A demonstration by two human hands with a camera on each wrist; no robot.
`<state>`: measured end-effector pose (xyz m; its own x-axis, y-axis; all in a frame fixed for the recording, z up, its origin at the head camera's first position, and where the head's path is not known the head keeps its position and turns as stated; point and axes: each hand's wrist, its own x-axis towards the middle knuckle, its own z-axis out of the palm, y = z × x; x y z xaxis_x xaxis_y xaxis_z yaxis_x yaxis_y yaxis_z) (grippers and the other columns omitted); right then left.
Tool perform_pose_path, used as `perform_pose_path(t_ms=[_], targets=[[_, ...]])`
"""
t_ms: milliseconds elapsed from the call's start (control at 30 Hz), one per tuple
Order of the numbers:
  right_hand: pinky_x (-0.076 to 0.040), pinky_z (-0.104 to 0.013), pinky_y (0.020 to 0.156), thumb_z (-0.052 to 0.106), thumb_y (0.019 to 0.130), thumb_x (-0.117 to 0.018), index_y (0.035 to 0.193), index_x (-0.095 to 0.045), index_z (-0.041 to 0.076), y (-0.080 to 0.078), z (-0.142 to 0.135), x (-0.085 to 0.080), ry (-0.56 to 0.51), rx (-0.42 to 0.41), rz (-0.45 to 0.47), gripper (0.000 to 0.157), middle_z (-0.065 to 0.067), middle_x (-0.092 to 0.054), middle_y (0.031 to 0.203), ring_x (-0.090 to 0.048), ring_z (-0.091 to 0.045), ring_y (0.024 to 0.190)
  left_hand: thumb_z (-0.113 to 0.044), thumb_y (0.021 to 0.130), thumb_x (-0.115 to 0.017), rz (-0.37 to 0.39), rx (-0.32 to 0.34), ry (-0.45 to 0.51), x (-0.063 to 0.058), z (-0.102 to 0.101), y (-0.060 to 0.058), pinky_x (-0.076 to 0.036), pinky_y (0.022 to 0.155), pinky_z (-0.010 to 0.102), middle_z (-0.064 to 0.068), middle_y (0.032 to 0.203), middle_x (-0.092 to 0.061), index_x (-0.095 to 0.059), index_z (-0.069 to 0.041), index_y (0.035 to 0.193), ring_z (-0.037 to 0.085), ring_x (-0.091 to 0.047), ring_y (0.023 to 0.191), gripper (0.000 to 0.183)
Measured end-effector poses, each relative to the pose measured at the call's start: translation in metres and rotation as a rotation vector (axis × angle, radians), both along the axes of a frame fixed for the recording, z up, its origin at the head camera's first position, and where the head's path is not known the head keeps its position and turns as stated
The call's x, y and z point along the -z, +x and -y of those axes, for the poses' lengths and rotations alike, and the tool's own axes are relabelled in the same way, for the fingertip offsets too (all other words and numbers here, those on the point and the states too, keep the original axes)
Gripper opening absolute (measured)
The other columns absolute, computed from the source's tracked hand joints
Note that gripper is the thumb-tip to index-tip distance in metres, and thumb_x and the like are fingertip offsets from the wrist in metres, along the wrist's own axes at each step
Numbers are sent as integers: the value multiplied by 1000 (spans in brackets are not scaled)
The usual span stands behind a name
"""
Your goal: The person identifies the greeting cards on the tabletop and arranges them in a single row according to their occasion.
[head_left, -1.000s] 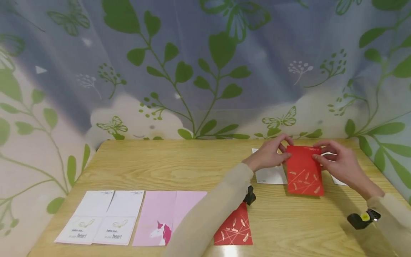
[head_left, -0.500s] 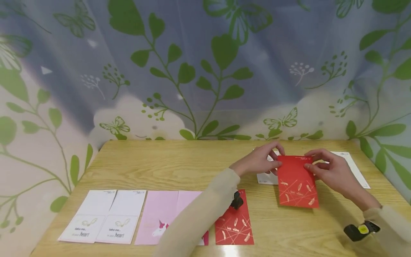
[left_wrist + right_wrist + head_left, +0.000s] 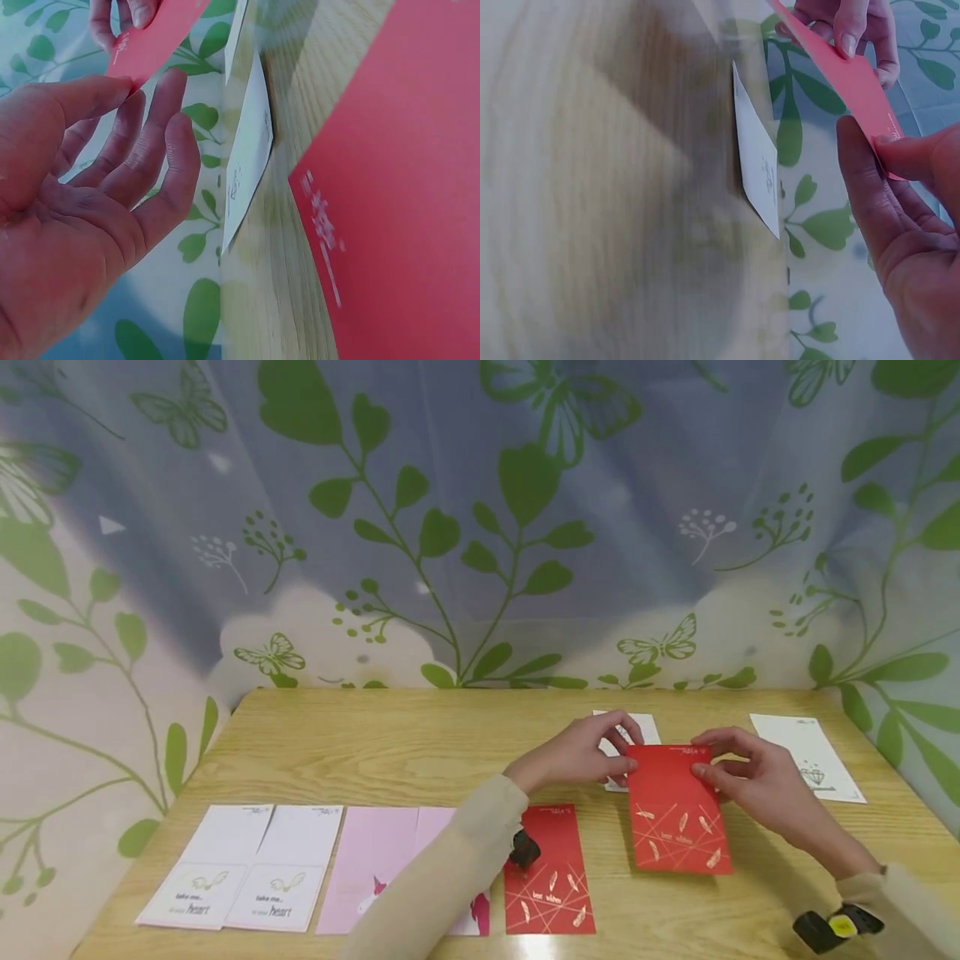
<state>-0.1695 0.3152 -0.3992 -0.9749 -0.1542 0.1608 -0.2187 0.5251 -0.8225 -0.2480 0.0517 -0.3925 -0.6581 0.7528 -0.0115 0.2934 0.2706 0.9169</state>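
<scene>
Both hands hold a red card [image 3: 675, 810] by its two upper corners, tilted above the table. My left hand [image 3: 581, 750] pinches the upper left corner between thumb and fingers. At the upper right corner my right hand [image 3: 761, 781] pinches it the same way. Gold feathers and the words "best wishes" are printed on its lower half. A matching red card [image 3: 551, 877] lies flat to the left, partly hidden by the left sleeve. In the left wrist view, the left hand [image 3: 97, 150] has its thumb on the card's corner; the right wrist view shows the right hand [image 3: 907, 202] pinching the opposite corner.
Two white cards with winged prints [image 3: 277, 860] lie side by side at the front left. Next to them are pink unicorn cards [image 3: 367, 852], partly under the left forearm. White cards lie at the back, one behind the held card and another [image 3: 802, 752] at the right.
Both hands have brought the red card toward the front and left, away from the back of the table. The white card at the back right has come into view.
</scene>
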Motion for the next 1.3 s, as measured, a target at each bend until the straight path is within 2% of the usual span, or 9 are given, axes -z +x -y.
perform_pose_path(t_ms=[67,300,433,600,700,800,967,1167,1300], targets=[[-62,-34,61,5,95,-71,129,-57,-2,2,3,2,-25,-14,10,37,11,-62,101,-74,-6,78,-10,97,-69,-12,4,-13,1,4,1,-60,72,26,2,105,-65,-57,-14,117,26,-77,84,23],[-63,-35,61,5,94,-72,128,-58,0,8,13,10,-61,-40,53,37,10,-63,101,-74,-10,78,-14,95,-74,-83,-12,-101,5,17,7,-56,79,20,-3,109,-65,-61,-19,112,4,-67,90,22],[-63,-36,62,6,94,-72,128,-58,1,11,18,13,-77,-56,102,37,3,-63,102,-74,-13,77,-15,94,-74,-92,-22,-152,8,22,12,-55,84,17,-5,109,-65,-62,-20,110,3,-67,90,21],[-63,-36,62,6,93,-73,126,-59,2,12,25,17,-61,-82,149,36,-11,-63,107,-73,-13,77,-14,92,-76,-131,-1,-253,8,23,16,-54,81,16,-6,109,-64,-62,-18,106,2,-65,92,20],[-62,-33,63,5,92,-74,124,-60,1,13,29,21,-27,-94,153,35,-17,-64,109,-72,-11,78,-14,91,-78,-165,16,-331,9,23,18,-52,80,15,-6,108,-64,-62,-18,103,2,-61,92,20],[-61,-28,65,5,90,-76,120,-63,3,14,35,24,38,-101,118,32,-18,-67,108,-71,-10,79,-17,90,-80,-201,25,-400,10,23,19,-50,79,15,-7,104,-63,-62,-18,100,4,-57,92,21],[-58,-20,68,5,87,-79,113,-66,10,13,42,26,192,-99,25,29,-9,-70,100,-68,-7,78,-21,88,-81,-236,24,-457,12,25,19,-47,76,18,-8,99,-60,-64,-19,98,6,-52,90,20],[-55,-23,58,11,87,-80,109,-66,15,11,45,23,296,-144,56,27,-1,-69,89,-64,-4,69,-20,88,-81,-267,17,-493,12,26,21,-45,75,19,-7,99,-58,-66,-18,99,7,-50,91,18],[-51,-22,60,15,85,-82,106,-67,18,9,47,23,392,-161,23,26,5,-69,85,-62,0,69,-20,89,-81,-293,10,-551,11,25,25,-45,74,19,-6,101,-55,-66,-19,98,7,-49,90,18]])
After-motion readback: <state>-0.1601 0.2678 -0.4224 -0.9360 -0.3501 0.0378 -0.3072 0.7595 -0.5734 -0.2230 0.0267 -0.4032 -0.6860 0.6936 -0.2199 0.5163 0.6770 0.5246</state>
